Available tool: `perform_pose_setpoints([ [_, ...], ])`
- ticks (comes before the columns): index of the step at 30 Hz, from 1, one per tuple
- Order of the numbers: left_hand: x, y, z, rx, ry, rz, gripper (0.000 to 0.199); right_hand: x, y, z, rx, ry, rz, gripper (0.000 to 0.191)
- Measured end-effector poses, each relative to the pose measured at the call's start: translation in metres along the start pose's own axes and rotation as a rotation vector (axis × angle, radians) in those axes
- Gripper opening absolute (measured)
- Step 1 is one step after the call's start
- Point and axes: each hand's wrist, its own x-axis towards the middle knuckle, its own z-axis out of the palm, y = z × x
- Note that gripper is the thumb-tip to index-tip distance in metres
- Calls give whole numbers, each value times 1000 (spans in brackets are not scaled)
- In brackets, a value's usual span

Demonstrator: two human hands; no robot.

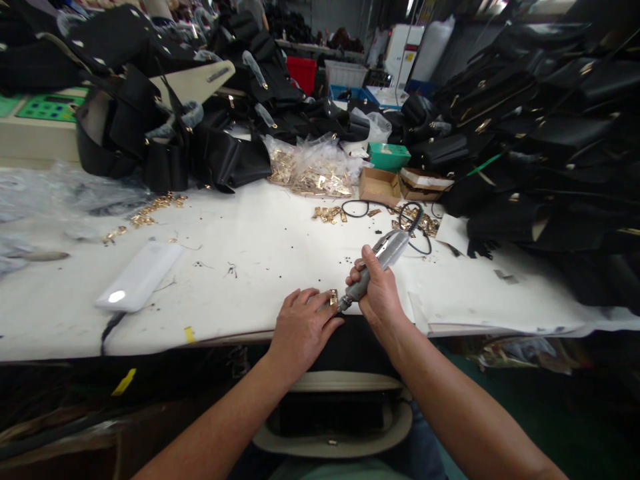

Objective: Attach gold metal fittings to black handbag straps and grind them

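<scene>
My right hand [383, 287] is wrapped round a grey electric screwdriver [390, 248], its bit pointing down and left. The bit's tip reaches a small gold metal plate [333, 298] by my left fingers; whether it touches a screw is too small to tell. My left hand [305, 327] lies with fingers stretched out over the flap of a black bag [355, 343], beside the gold plate. The bag's light-lined mouth [333, 448] gapes towards me at the table's front edge.
Gold fittings [329, 214] lie scattered behind the screwdriver, near plastic bags of fittings [320, 170] and a cardboard box [380, 187]. A white power bank [143, 275] with a cable lies left. Black bags [545, 133] are piled at the right and the back.
</scene>
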Motion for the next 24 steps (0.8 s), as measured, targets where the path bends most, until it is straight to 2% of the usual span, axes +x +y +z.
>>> perform_pose_setpoints([
  [9, -1, -2, 2, -4, 3, 2, 27, 1, -2, 0, 24, -6, -4, 42],
  [15, -2, -2, 3, -11, 16, -8, 25, 11, -12, 1, 61, 7, -85, 43],
  [19, 0, -2, 2, -9, 33, -2, 23, 19, -14, 8, -28, 21, -190, 41],
  [24, 0, -2, 2, -9, 37, 3, 24, 24, -5, 14, -188, 29, -254, 42],
])
